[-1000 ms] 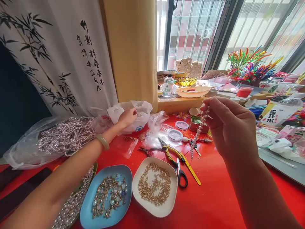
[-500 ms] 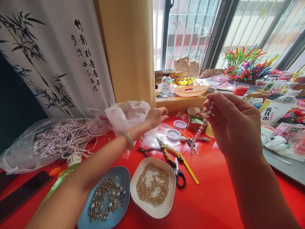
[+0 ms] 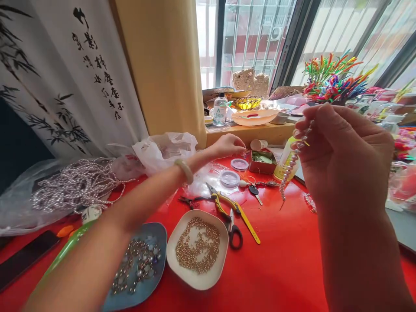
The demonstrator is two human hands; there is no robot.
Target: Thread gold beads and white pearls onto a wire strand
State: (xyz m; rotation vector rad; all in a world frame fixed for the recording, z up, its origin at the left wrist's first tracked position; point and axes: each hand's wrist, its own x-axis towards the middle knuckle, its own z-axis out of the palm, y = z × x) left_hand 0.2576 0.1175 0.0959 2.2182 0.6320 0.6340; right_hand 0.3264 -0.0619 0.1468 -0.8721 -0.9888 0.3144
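Note:
My right hand [image 3: 347,151] is raised on the right, thumb and fingers pinched on the top of a bead strand [image 3: 290,167]. The strand of small pinkish pearly beads hangs down, a thin end showing below it. My left hand [image 3: 229,146], a pale bangle [image 3: 183,171] on its wrist, stretches to the far side of the red table. Its fingertips are pressed together close to a small tin [image 3: 262,161]; what they hold, if anything, is too small to make out. Two round clear-lidded containers [image 3: 229,178] lie below that hand.
A white dish of gold beads [image 3: 172,255] and a blue dish of mixed beads [image 3: 159,242] stand in front. Yellow-handled pliers [image 3: 224,208], scissors [image 3: 235,236], a yellow cutter [image 3: 250,225] and a key [image 3: 255,193] lie mid-table. Bead strings [image 3: 78,186] heap at left.
My left hand has moved right and slightly up, towards the tin, its fingers now closed together. My right hand and the bead strand sit further right and higher; the view has shifted too.

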